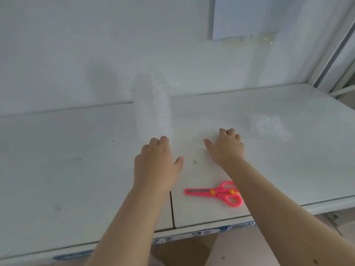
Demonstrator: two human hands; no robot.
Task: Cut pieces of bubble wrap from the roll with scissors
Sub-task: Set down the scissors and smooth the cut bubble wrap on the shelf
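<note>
A clear bubble wrap roll stands upright in the middle of the white table, near the wall. My left hand is at the roll's lower end, fingers curled against it and thumb spread to the right. A faint loose sheet of wrap runs from the roll toward my right hand, whose curled fingers hold its end down on the table. Pink scissors with yellow rivets lie closed near the front edge, under my right forearm, blades pointing left. A cut piece of bubble wrap lies to the right.
A white wall rises right behind the table, with a sheet of paper taped on it at the upper right. A seam splits the tabletop in two. The table's front edge carries blue labels.
</note>
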